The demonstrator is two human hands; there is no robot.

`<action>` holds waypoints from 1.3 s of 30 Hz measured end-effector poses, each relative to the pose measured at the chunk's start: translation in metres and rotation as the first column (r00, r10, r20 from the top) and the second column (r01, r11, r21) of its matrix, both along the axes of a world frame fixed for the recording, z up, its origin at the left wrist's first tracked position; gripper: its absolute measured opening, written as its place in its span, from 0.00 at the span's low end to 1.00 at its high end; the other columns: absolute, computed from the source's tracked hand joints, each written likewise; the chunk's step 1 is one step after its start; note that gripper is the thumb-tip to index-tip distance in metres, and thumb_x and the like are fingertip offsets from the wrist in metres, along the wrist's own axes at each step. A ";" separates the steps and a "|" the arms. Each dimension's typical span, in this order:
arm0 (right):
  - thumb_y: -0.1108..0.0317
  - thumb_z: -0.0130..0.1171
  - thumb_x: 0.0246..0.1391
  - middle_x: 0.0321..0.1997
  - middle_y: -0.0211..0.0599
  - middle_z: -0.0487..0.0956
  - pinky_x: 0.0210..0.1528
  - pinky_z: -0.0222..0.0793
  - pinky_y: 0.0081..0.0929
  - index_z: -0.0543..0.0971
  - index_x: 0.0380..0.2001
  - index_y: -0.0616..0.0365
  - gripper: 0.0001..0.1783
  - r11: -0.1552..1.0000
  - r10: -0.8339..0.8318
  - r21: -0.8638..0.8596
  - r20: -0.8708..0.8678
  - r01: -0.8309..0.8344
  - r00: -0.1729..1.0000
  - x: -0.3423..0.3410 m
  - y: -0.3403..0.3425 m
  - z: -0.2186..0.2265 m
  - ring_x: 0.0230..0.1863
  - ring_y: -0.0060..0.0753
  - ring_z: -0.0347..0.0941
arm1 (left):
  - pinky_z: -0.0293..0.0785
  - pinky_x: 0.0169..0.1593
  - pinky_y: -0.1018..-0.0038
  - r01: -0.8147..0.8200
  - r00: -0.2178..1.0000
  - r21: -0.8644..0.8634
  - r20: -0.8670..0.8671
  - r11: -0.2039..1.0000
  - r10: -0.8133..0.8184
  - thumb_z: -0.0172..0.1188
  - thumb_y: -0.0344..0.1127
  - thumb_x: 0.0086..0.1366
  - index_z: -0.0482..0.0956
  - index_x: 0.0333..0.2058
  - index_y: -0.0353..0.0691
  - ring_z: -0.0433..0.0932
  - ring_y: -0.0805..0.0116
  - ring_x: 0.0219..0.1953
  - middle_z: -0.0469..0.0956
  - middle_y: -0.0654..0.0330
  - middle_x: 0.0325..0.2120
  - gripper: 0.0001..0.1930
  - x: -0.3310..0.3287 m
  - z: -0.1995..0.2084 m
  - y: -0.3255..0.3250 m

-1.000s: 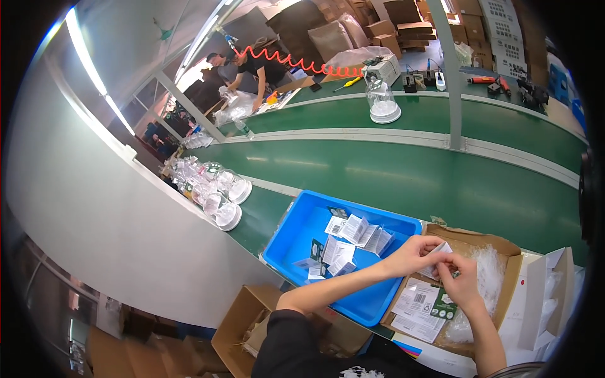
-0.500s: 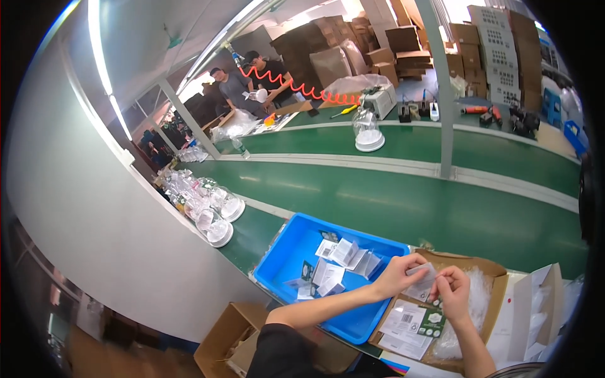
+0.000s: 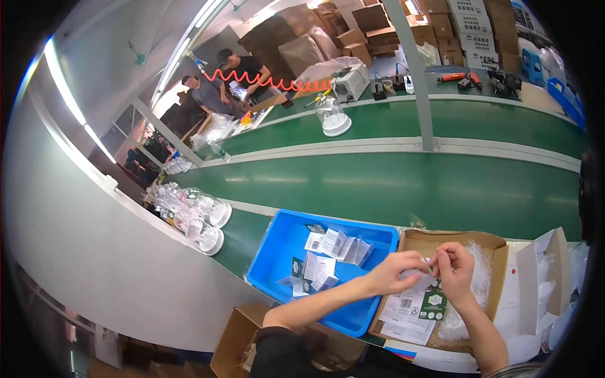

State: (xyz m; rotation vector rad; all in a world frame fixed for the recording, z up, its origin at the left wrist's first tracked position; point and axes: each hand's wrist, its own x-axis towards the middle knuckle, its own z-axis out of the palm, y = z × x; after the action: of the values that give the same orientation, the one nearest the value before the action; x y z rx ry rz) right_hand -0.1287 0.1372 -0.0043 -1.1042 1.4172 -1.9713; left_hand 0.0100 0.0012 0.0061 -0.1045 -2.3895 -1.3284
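Observation:
My left hand (image 3: 396,273) is closed on a small white folded card (image 3: 417,281) above a shallow cardboard tray (image 3: 500,269). Close against the card's edge, my right hand (image 3: 455,269) pinches its thumb and fingers together; whatever lies in them is too small to make out. Flat white printed cards (image 3: 403,316), some with a green panel (image 3: 433,305), lie in the cardboard tray beneath my hands. Beside them is a heap of thin clear plastic strands (image 3: 481,272). To the left, a blue plastic bin (image 3: 272,259) holds several folded cards (image 3: 335,244).
Clear domes on white bases (image 3: 212,240) cluster at the left of the green bench (image 3: 353,183). Another dome (image 3: 334,120) stands beyond the rail. A white carton (image 3: 543,283) is at right, an open cardboard box (image 3: 236,340) below. Two people work across the bench.
The view has shifted, so the background sits farther left and higher. My hands stay over the cardboard tray, now closer together at the card. Across the bench, a co-worker's hands have moved.

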 end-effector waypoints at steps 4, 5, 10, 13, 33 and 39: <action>0.76 0.52 0.61 0.26 0.36 0.80 0.22 0.68 0.15 0.74 0.35 0.65 0.03 1.000 -0.016 0.017 0.035 0.016 0.999 0.003 0.005 0.001 0.20 0.18 0.73 | 0.74 0.39 0.67 -0.003 0.999 -0.011 -0.037 1.000 0.003 0.60 0.30 0.59 0.80 0.37 0.36 0.78 0.53 0.36 0.77 0.53 0.33 0.08 0.007 0.009 0.008; 0.76 0.52 0.61 0.26 0.36 0.80 0.22 0.68 0.15 0.74 0.35 0.65 0.03 0.999 -0.026 0.024 0.033 0.025 0.999 0.002 0.006 0.000 0.20 0.18 0.73 | 0.74 0.39 0.67 0.006 0.999 -0.003 -0.039 1.000 -0.007 0.60 0.30 0.59 0.80 0.37 0.36 0.78 0.53 0.36 0.77 0.53 0.33 0.08 0.007 0.008 0.008; 0.72 0.50 0.65 0.27 0.35 0.78 0.20 0.66 0.16 0.74 0.36 0.62 0.05 0.998 -0.035 0.060 0.033 0.033 0.999 -0.007 0.002 -0.014 0.20 0.17 0.71 | 0.75 0.40 0.69 -0.127 0.992 0.021 -0.014 0.992 0.127 0.55 0.28 0.62 0.81 0.33 0.34 0.80 0.59 0.36 0.80 0.53 0.32 0.06 0.004 -0.003 -0.002; 0.71 0.51 0.65 0.27 0.34 0.79 0.22 0.67 0.15 0.74 0.38 0.62 0.06 1.000 0.020 -0.002 0.161 -0.020 0.987 -0.005 -0.004 -0.002 0.20 0.17 0.71 | 0.75 0.36 0.71 -0.229 0.973 -0.112 0.002 0.967 0.231 0.59 0.24 0.59 0.81 0.31 0.35 0.80 0.60 0.33 0.81 0.54 0.30 0.03 0.004 0.008 -0.004; 0.76 0.59 0.56 0.30 0.32 0.80 0.27 0.68 0.15 0.79 0.37 0.64 0.06 0.993 0.116 0.023 0.038 -0.116 0.993 -0.013 -0.001 -0.002 0.24 0.16 0.72 | 0.74 0.37 0.74 -0.250 0.962 0.026 0.116 0.968 0.246 0.62 0.24 0.59 0.80 0.31 0.33 0.80 0.64 0.33 0.80 0.55 0.30 0.02 -0.001 0.010 -0.003; 0.77 0.63 0.51 0.32 0.30 0.78 0.28 0.67 0.17 0.82 0.32 0.60 0.04 0.984 0.174 0.067 -0.195 -0.164 0.965 -0.011 -0.002 0.003 0.29 0.18 0.72 | 0.73 0.39 0.75 -0.218 0.965 0.100 0.168 0.971 0.199 0.61 0.25 0.61 0.80 0.33 0.32 0.79 0.65 0.34 0.80 0.55 0.31 0.03 -0.002 0.003 -0.008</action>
State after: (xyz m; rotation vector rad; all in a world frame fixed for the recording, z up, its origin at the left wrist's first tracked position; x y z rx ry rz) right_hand -0.1399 0.1349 -0.0010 -1.3844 1.4117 -1.7367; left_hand 0.0082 -0.0065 0.0090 0.2885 -2.3634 -1.4166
